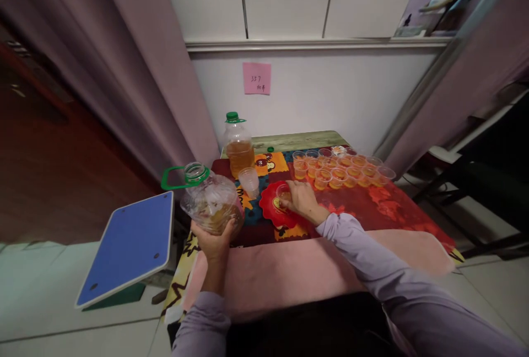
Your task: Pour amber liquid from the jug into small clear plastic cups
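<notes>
My left hand (217, 238) is wrapped round the lower part of a large clear plastic jug (212, 200), uncapped and with a green handle ring at its neck. Some amber liquid shows in it. With its fingers closed round a small clear plastic cup (282, 191), my right hand (303, 200) is over a red scalloped plate (273, 219). Whether that cup touches the plate is hard to tell. Between jug and plate stands a stack of clear cups (249, 182).
Several filled cups (339, 175) stand close together at the table's back right. A capped jug (240, 150) of amber liquid is at the back left, near a loose green cap (270, 149). A pink cloth (289, 274) covers the front edge. A blue-topped stool (130, 241) is left.
</notes>
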`<action>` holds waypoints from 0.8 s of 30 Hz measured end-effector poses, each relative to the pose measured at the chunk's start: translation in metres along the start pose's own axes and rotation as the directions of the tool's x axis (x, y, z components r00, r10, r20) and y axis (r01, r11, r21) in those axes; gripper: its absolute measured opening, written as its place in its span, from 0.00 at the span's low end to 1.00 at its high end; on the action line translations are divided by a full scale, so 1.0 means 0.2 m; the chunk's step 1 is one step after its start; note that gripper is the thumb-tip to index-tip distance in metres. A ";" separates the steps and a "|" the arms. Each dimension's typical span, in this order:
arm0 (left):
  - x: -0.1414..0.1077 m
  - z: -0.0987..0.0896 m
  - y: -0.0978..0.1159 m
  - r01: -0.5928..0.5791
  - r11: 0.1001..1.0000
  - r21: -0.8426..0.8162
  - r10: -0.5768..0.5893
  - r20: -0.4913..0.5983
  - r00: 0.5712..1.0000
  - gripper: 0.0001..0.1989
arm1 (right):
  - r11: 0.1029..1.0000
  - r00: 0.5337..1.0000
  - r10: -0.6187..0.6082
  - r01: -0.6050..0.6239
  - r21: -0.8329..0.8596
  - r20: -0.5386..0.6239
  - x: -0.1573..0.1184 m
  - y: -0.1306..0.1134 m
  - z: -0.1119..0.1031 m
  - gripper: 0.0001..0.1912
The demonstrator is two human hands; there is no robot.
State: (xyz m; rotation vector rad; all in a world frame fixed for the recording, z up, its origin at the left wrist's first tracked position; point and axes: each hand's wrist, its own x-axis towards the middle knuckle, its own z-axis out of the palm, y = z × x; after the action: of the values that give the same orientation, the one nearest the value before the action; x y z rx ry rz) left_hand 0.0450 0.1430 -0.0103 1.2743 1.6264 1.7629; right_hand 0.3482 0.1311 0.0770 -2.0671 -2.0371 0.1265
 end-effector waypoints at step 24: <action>0.00 0.00 0.01 -0.041 0.999 -0.008 0.040 -0.019 0.999 0.58 | 0.995 0.973 0.099 -0.100 0.005 -0.206 0.22 0.60 0.10 0.29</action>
State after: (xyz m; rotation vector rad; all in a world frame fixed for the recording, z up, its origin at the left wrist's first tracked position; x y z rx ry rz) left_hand 0.0456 0.1436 -0.0087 1.2996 1.6127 1.8086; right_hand 0.4628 0.1759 0.0355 -2.0899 -1.8151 -0.0742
